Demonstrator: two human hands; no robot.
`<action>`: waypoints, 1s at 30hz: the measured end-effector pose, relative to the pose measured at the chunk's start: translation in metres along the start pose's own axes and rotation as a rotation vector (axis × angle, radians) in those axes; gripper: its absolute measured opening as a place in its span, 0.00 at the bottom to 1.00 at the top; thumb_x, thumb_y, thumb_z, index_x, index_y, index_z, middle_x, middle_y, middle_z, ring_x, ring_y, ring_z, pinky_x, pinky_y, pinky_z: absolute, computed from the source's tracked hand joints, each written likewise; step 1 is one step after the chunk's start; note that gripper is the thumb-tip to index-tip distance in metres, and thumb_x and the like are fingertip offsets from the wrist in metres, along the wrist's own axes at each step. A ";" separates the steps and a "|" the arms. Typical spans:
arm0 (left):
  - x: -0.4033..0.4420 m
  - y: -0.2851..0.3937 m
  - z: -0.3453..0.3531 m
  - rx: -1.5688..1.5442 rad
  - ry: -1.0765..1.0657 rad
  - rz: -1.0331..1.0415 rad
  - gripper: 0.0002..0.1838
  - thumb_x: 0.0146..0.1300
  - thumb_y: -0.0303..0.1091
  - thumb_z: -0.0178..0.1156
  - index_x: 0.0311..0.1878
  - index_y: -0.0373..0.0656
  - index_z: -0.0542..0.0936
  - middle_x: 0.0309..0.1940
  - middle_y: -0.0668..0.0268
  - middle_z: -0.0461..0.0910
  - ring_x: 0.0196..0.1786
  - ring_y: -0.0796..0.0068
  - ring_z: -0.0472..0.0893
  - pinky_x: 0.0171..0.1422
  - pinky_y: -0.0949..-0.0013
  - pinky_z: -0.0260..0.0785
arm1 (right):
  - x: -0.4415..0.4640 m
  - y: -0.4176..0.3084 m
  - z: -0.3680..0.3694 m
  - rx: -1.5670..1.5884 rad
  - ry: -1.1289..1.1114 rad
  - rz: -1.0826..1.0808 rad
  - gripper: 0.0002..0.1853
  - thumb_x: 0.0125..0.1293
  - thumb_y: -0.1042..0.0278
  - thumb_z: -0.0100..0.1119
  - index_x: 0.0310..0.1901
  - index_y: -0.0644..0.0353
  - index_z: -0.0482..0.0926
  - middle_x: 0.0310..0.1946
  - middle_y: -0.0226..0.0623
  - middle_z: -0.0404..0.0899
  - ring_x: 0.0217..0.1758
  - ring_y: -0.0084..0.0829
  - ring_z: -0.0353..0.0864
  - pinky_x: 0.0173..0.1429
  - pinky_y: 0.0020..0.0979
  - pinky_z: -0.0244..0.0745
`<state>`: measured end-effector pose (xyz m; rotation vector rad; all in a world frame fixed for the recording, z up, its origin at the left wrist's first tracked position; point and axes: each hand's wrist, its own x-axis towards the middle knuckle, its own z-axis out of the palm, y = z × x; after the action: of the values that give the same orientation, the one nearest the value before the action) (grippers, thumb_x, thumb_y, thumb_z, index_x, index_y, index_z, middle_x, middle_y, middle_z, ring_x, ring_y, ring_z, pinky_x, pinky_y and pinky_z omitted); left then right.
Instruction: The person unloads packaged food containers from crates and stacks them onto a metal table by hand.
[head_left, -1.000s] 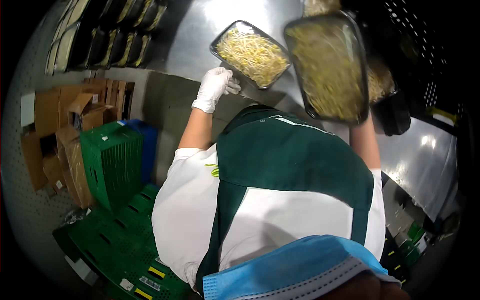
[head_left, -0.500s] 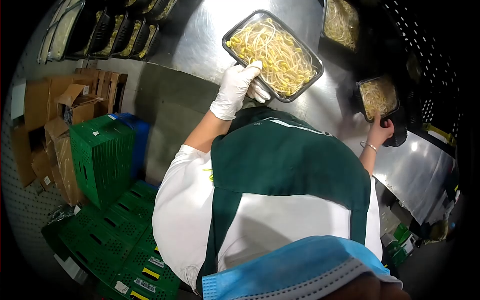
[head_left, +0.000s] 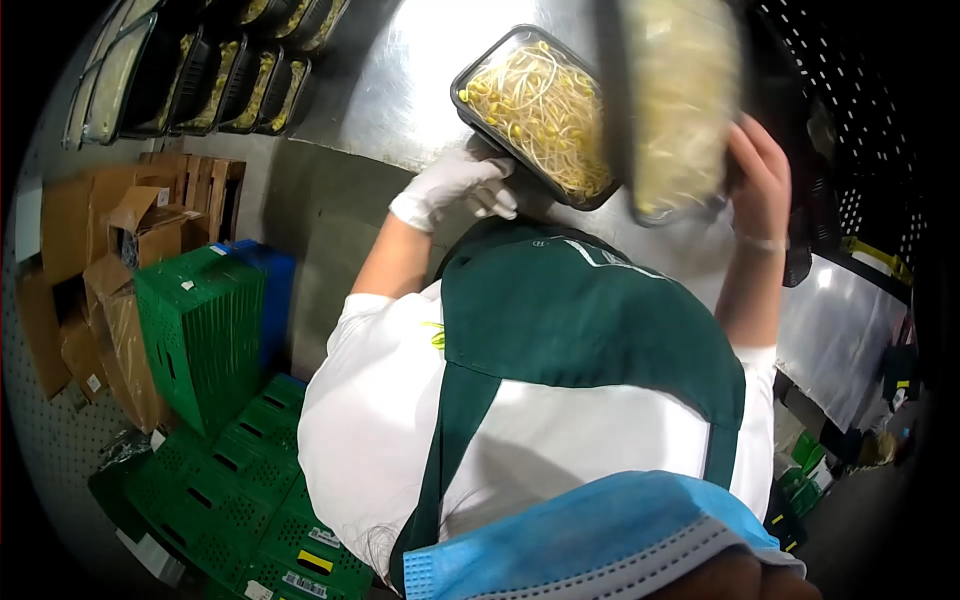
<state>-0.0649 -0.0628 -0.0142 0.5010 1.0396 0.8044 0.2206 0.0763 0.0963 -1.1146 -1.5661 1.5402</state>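
A black plastic tray (head_left: 532, 172) of yellow-headed bean sprouts (head_left: 540, 110) lies on the metal table in front of me, tilted to my view. Beside its lower left edge is my left hand (head_left: 455, 190) in a white glove, fingers loosely apart and holding nothing. My bare right hand (head_left: 762, 175) grips the right side of a second sprout tray (head_left: 618, 110). This one is raised on its edge, smeared by motion, and covers the right end of the first tray. Part of my right hand's grip is hidden behind it.
Several filled trays (head_left: 240, 85) stand in rows at the upper left of the metal table (head_left: 400, 95). Green crates (head_left: 200, 320), a blue crate (head_left: 275, 300) and cardboard boxes (head_left: 95, 215) are at the left. A metal surface (head_left: 835, 320) lies at the right.
My left hand has let go of the first tray and drawn back left. My right hand has brought the second tray up and left, beside the first.
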 end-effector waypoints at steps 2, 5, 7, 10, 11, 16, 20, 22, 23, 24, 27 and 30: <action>-0.029 0.022 0.005 0.146 0.029 0.092 0.24 0.58 0.48 0.48 0.29 0.30 0.76 0.23 0.50 0.78 0.27 0.66 0.81 0.16 0.82 0.63 | 0.029 -0.002 0.030 -0.135 -0.200 -0.119 0.11 0.58 0.68 0.51 0.35 0.70 0.75 0.23 0.24 0.70 0.27 0.16 0.65 0.31 0.17 0.61; -0.033 0.031 0.008 0.016 -0.187 0.323 0.33 0.58 0.58 0.41 0.31 0.29 0.75 0.24 0.51 0.78 0.23 0.66 0.80 0.16 0.80 0.64 | 0.046 -0.001 0.050 -0.307 -0.351 -0.025 0.15 0.60 0.61 0.51 0.31 0.69 0.75 0.24 0.26 0.72 0.26 0.15 0.65 0.31 0.19 0.63; -0.035 0.055 0.046 0.021 0.169 0.259 0.25 0.58 0.49 0.49 0.28 0.30 0.76 0.23 0.52 0.78 0.20 0.69 0.78 0.16 0.78 0.64 | 0.056 0.015 0.039 -0.138 -0.159 -0.010 0.19 0.59 0.55 0.53 0.33 0.69 0.75 0.24 0.33 0.75 0.20 0.14 0.66 0.23 0.16 0.61; -0.036 0.058 0.051 -0.046 0.183 0.396 0.16 0.56 0.37 0.54 0.24 0.31 0.76 0.20 0.54 0.78 0.16 0.73 0.75 0.16 0.77 0.65 | 0.079 0.073 -0.008 -0.116 0.214 0.472 0.24 0.54 0.46 0.56 0.33 0.66 0.72 0.25 0.40 0.78 0.14 0.16 0.66 0.15 0.17 0.55; -0.036 0.056 0.051 -0.035 0.212 0.377 0.16 0.57 0.37 0.53 0.23 0.30 0.77 0.18 0.55 0.77 0.17 0.73 0.75 0.17 0.77 0.65 | 0.087 0.097 -0.009 0.046 0.228 0.595 0.23 0.55 0.49 0.56 0.34 0.65 0.71 0.25 0.41 0.77 0.15 0.18 0.67 0.15 0.18 0.56; -0.039 0.046 0.072 -0.159 0.299 0.383 0.14 0.57 0.34 0.54 0.24 0.31 0.77 0.20 0.56 0.78 0.17 0.75 0.75 0.18 0.77 0.67 | 0.129 0.139 -0.001 0.755 0.496 0.279 0.04 0.56 0.74 0.50 0.30 0.62 0.67 0.19 0.34 0.69 0.19 0.24 0.68 0.18 0.20 0.59; -0.038 0.042 0.072 -0.167 0.261 0.421 0.14 0.59 0.35 0.53 0.26 0.32 0.77 0.19 0.58 0.78 0.18 0.75 0.76 0.18 0.79 0.66 | 0.064 0.071 -0.039 1.100 -0.004 0.153 0.05 0.57 0.71 0.48 0.25 0.60 0.67 0.17 0.30 0.68 0.13 0.17 0.59 0.15 0.15 0.53; -0.043 0.045 0.065 0.062 0.207 0.314 0.17 0.59 0.39 0.53 0.25 0.33 0.77 0.16 0.58 0.77 0.16 0.75 0.76 0.16 0.81 0.63 | 0.019 0.021 -0.015 0.888 0.031 0.171 0.07 0.58 0.68 0.49 0.25 0.60 0.66 0.15 0.28 0.68 0.11 0.17 0.61 0.13 0.15 0.53; -0.049 0.052 0.062 0.242 0.296 0.237 0.20 0.59 0.44 0.53 0.21 0.35 0.76 0.14 0.59 0.76 0.14 0.76 0.75 0.15 0.82 0.61 | 0.000 0.003 0.000 0.748 0.116 0.158 0.07 0.58 0.68 0.50 0.25 0.60 0.67 0.15 0.28 0.69 0.12 0.18 0.64 0.13 0.14 0.54; -0.057 0.053 0.059 0.373 0.415 0.280 0.24 0.58 0.50 0.52 0.18 0.38 0.75 0.13 0.57 0.75 0.14 0.73 0.76 0.14 0.82 0.60 | -0.017 -0.009 0.015 0.608 0.199 0.146 0.08 0.58 0.67 0.51 0.25 0.60 0.67 0.14 0.28 0.69 0.12 0.18 0.67 0.14 0.14 0.55; -0.067 0.058 0.071 0.177 0.204 0.682 0.29 0.55 0.59 0.49 0.19 0.39 0.73 0.16 0.53 0.76 0.15 0.66 0.77 0.13 0.79 0.62 | -0.044 -0.017 0.039 0.382 -0.136 0.206 0.08 0.57 0.68 0.54 0.26 0.63 0.70 0.22 0.34 0.74 0.23 0.25 0.77 0.21 0.17 0.65; -0.050 0.071 0.105 0.028 0.476 0.511 0.23 0.56 0.49 0.52 0.39 0.34 0.72 0.26 0.53 0.78 0.14 0.66 0.75 0.11 0.76 0.61 | -0.049 -0.001 0.023 0.230 -0.507 -0.042 0.14 0.54 0.64 0.60 0.35 0.66 0.72 0.32 0.37 0.76 0.36 0.27 0.77 0.39 0.22 0.71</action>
<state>-0.0085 -0.0577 0.1094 0.6272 1.3836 1.4098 0.2203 0.0222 0.1003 -0.5843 -1.6551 2.0210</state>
